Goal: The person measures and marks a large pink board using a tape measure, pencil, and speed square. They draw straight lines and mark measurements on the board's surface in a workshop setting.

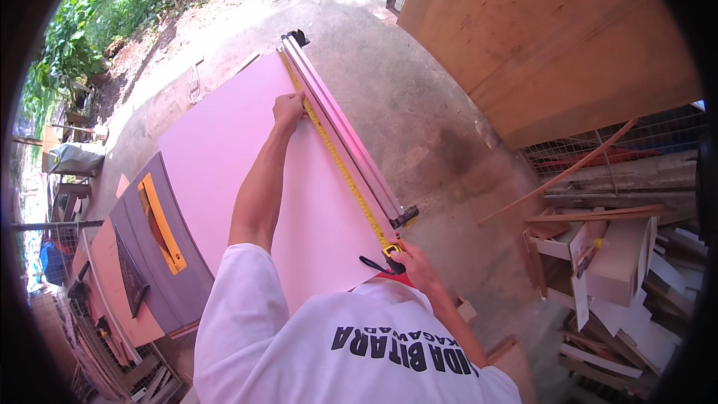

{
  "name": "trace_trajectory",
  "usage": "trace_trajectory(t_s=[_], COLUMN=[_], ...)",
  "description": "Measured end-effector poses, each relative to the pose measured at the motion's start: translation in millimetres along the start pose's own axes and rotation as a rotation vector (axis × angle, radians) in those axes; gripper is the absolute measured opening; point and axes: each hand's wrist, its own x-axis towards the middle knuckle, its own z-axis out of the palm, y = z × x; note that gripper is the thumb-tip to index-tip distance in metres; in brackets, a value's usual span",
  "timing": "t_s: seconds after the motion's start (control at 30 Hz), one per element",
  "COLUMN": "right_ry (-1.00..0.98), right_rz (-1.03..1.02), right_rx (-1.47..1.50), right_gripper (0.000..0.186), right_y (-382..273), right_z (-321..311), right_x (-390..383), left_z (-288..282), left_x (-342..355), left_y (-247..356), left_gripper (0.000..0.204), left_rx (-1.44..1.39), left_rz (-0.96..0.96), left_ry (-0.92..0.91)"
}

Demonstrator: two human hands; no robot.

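While the yellow blade (333, 151) of a tape measure (393, 261) stretches along the right edge of a pale pink panel (224, 127), just beside a long metal rail (340, 121), the right hand (416, 264) closes its fingers around the measure's case at the panel's near end. The left hand (288, 110), fingers curled, lies farther along the blade; whether they pinch it cannot be told.

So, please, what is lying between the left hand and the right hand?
In the head view, the yellow tape blade stretches between the left hand and the right hand, along the pink sheet, beside the long rail.
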Motion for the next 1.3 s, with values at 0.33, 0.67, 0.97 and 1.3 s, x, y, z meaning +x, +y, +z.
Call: trace_trajectory(t_s=[0.33,0.67,0.97,1.3], right_ry=[-0.026,-0.286,-0.555,-0.792], right_rz=[-0.042,0.041,0.052,0.000], right_rx=[-0.008,-0.228,-0.155,-0.725], right_gripper=[0.034,0.036,0.032,0.045], right_y=[6,14,23,9], right_z=[-9,-29,-60,-94], right_x=[3,-9,5,13], left_z=[-4,16,79,141], left_x=[6,-137,-457,-517], left_y=[-10,-23,-95,-105], left_gripper=[0.034,0.041,0.042,0.028], left_rx=[-0.013,0.224,0.026,-0.778], left_rz=[0.028,-0.020,-0.312,-0.551], left_ry=[0.041,-0.097,0.135,0.153])
